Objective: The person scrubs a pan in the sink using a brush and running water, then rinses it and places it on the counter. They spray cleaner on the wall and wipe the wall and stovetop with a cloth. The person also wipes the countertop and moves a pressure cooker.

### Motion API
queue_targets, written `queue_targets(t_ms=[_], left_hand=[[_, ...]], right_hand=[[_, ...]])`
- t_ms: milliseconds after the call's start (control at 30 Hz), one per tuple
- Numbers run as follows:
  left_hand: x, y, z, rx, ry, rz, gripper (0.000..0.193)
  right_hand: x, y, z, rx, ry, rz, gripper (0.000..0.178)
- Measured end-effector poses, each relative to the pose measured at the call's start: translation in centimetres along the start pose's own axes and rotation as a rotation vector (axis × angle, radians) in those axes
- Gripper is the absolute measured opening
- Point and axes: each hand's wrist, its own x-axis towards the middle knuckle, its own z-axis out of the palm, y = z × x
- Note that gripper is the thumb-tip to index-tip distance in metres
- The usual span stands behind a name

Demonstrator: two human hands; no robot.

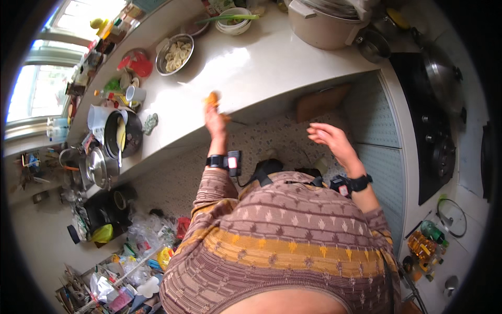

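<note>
Head view: the left hand (215, 124) is raised at the front edge of the white counter (251, 68), with the forearm entering from below. Its grip is narrow, the fingers closed around a small orange item (211, 98). The item projects past the fingertips toward the back of the counter, and a second patch of orange shows beside the palm. Blur hides its exact kind, and whether it touches the counter cannot be told

The right hand (332, 138) is positioned well apart from the orange item, to the right and below the counter edge, in front of the pale blue cabinet doors (372, 112). Its fingers are loosely bent and slightly parted – a relaxed, half-spread posture – and point toward the left hand. Each wrist carries a black strap with a small module

Beyond the orange item, toward the upper left, stands a metal bowl (189, 58) containing pale, folded pieces (177, 54). Farther back, a green stalk (230, 18) lies across white bowls (233, 29). A crumpled grey-green item (150, 123) rests to the left of the left hand, just beside a dark pot (137, 137). A large cream pot (321, 29) stands at the upper right, near the black hob (426, 131)
</note>
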Motion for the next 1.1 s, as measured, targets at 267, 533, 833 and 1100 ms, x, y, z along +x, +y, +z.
queue_targets(t_ms=[267,533,833,1100], left_hand=[[2.4,-6.7,9.2,1.337,0.003,0.451,0.048],[-8.0,-2.7,38.6,1.26,-0.532,0.848,0.06],[-7.4,-3.6,43.4,0.739,-0.698,1.101,0.038],[-23.7,1.7,41.3,0.083,-1.141,-0.053,0.007]], right_hand=[[-11.6,5.2,-8.4,0.304,0.5,0.064,0.025],[-19.7,5.8,-9.9,0.361,0.759,0.0,0.027],[-28.3,9.6,-11.7,0.559,1.06,-0.048,0.027],[-26.1,7.9,-17.6,0.412,0.945,-0.186,0.027]])
